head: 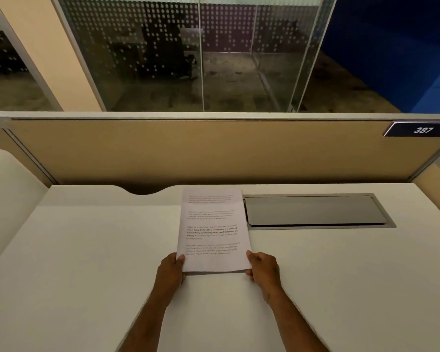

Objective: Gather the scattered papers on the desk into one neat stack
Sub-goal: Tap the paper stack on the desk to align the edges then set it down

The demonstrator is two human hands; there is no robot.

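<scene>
A stack of white printed papers (pixel 212 229) lies lengthwise in the middle of the white desk (pixel 87 250), its edges lined up. My left hand (pixel 170 271) grips the stack's near left corner, thumb on top. My right hand (pixel 263 270) grips the near right corner the same way. The near edge of the stack looks slightly lifted off the desk. How many sheets it holds cannot be told. No other loose paper shows on the desk.
A grey metal cable hatch (pixel 315 210) is set into the desk just right of the stack. A tan partition (pixel 188 151) with a plate marked 387 (pixel 422 130) closes the far edge. A curved cutout (pixel 144 190) notches the desk's back.
</scene>
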